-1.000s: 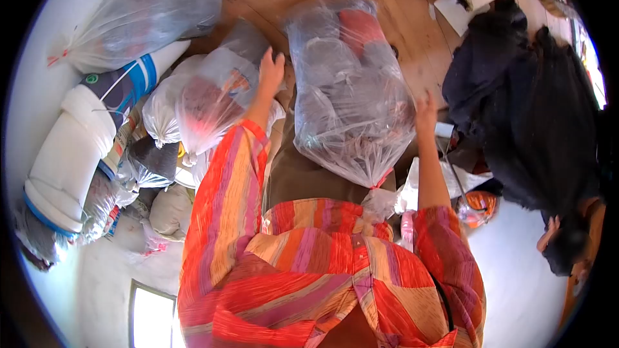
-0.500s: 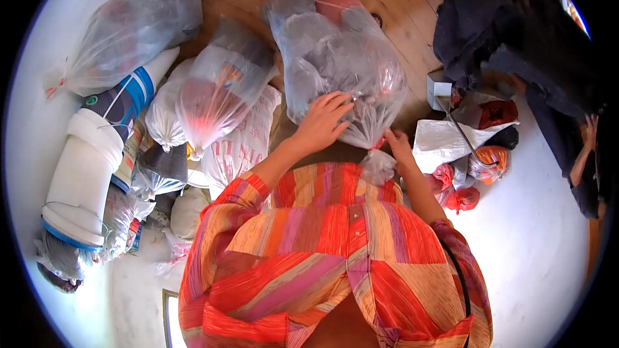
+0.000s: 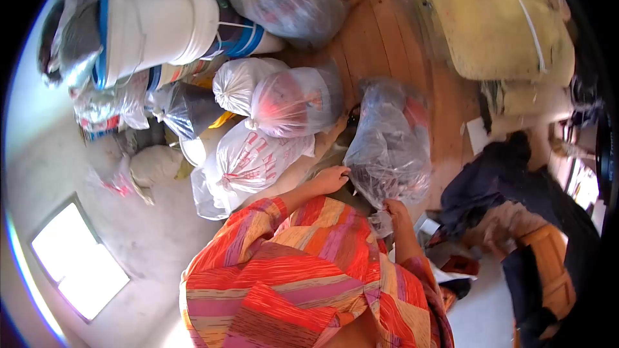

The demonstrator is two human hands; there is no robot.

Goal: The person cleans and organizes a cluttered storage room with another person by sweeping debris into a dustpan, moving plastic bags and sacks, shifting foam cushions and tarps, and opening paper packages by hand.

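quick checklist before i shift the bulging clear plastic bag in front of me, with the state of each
1. Right hand on the gathered end of the bulging clear plastic bag: ok.
2. Left hand gripping the bag: cannot tell; its fingertips are beside the bag's edge.
3. White plastic bag with red lettering apart from it: ok, a gap shows.
4. Bag's underside untorn: cannot tell, hidden.

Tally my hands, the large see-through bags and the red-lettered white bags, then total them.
Your hands: 2 (left hand, right hand)
Large see-through bags: 3 (bag by the hands, middle bag, bag at the top of the view)
Red-lettered white bags: 1 (printed bag)
Total: 6
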